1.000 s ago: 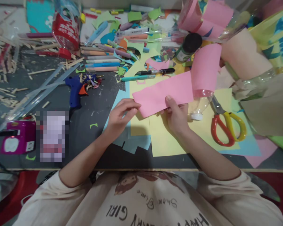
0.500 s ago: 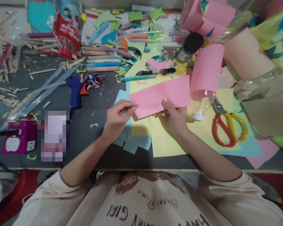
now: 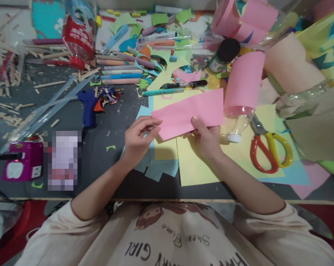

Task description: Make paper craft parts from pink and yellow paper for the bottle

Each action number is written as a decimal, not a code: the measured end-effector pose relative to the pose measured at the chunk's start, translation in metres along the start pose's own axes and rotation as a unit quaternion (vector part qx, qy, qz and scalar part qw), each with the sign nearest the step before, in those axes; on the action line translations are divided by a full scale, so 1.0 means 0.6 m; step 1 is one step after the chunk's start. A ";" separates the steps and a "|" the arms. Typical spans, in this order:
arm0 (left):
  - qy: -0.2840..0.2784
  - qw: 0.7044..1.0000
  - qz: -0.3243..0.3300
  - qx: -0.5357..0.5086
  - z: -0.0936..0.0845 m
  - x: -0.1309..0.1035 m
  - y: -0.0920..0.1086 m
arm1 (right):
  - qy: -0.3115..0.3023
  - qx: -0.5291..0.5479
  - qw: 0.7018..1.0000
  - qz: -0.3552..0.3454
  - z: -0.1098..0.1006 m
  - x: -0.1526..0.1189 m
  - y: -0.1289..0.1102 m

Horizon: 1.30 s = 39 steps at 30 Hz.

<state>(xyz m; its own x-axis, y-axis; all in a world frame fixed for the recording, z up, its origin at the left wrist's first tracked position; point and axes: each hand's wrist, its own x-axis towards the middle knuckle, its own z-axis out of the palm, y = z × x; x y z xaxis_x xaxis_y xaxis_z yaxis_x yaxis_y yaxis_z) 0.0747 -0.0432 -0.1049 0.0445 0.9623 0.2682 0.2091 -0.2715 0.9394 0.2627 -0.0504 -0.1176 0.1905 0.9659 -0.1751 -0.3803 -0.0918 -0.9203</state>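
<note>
The right hand (image 3: 210,142) pinches a pink paper rectangle (image 3: 178,112), now drawn clear of the pink-wrapped transparent plastic bottle (image 3: 245,83) beyond those fingers. The left hand (image 3: 137,138), fingers curled, perhaps pinches the paper's edge.

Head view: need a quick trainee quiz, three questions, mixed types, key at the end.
1. True or false: the thumb of the right hand lies on top of the pink paper strip.

2. Multiple choice: which tool has one red and one yellow handle?
A) hot glue gun
B) scissors
C) black pen

3. Short answer: what colour is the cap of the pink-wrapped plastic bottle near the strip's right end?

Key: 1. True; 2. B; 3. White
</note>
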 end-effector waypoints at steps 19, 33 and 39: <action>-0.071 0.989 -0.097 -0.085 0.003 -0.007 -0.005 | -0.009 -0.031 0.999 -0.017 -0.001 0.001 -0.003; -0.102 0.989 -0.076 -0.075 -0.004 -0.015 -0.017 | -0.005 -0.035 0.999 -0.020 0.002 0.003 -0.003; -0.102 0.989 -0.079 -0.075 -0.004 -0.016 -0.017 | -0.011 -0.030 0.999 -0.020 0.000 0.003 -0.001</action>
<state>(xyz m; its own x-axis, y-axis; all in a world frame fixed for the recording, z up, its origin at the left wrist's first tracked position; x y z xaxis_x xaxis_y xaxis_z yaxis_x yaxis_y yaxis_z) 0.0697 -0.0497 -0.1166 0.2230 0.9714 0.0818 0.0820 -0.1023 0.9914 0.2635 -0.0486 -0.1173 0.1840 0.9744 -0.1295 -0.3183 -0.0656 -0.9457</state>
